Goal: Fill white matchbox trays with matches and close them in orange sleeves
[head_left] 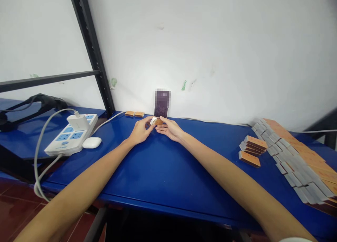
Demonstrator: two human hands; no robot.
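Between my two hands, low over the back of the blue table, is a small orange matchbox [159, 122]. A white part with fine lines shows at its left end; I cannot tell whether that is the tray or match sticks. My left hand [140, 131] pinches this left end between thumb and fingers. At the other end, my right hand [170, 129] has its thumb on top and its fingers underneath. Just behind the hands a dark phone-like object [161, 110], partly blurred, leans upright on the wall.
Two matchboxes [134, 113] lie against the wall. To the right are a small stack of matchboxes [254, 145] and long rows of them [297, 157]. A power strip [71, 136] with a charger [78, 122], a white earbud case [92, 142] and a black rack post [92, 48] stand left.
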